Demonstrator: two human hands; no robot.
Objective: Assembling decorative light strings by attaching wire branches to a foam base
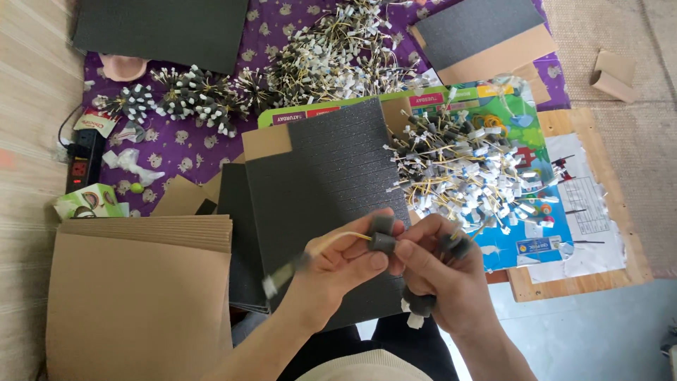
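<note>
— So, what are the hands doing?

— Both are closed in pinches at about 6 o'clock in the view. The left hand [338, 264] grips a small grey foam sleeve [383, 242] between thumb and fingers; a yellow wire [338, 240] runs out of the sleeve toward 9 o'clock and ends in a blurred white tag [271, 284]. The right hand [437, 271] pinches the same sleeve from the other side, so the fingertips of both hands meet on it. The right hand also has more grey foam sleeves tucked in its palm, one showing below it at 6 o'clock.

— And what lies under them?

— A dark grey foam sheet [331, 176], scored into strips, sits just beyond the hands on a stack of similar sheets. At 2 o'clock a pile of finished wired pieces [465, 176] rests on a colourful printed board [522, 141]. A second, larger heap [338, 49] lies at 12 o'clock on a purple patterned cloth [176, 148].

— How much room around?

— At 8 o'clock a stack of brown cardboard sheets [134, 303] sits close to the left forearm. A power strip [81, 159] lies at 9 o'clock near the woven mat edge. Pale floor shows at 4 o'clock, beyond the wooden board's corner.
</note>
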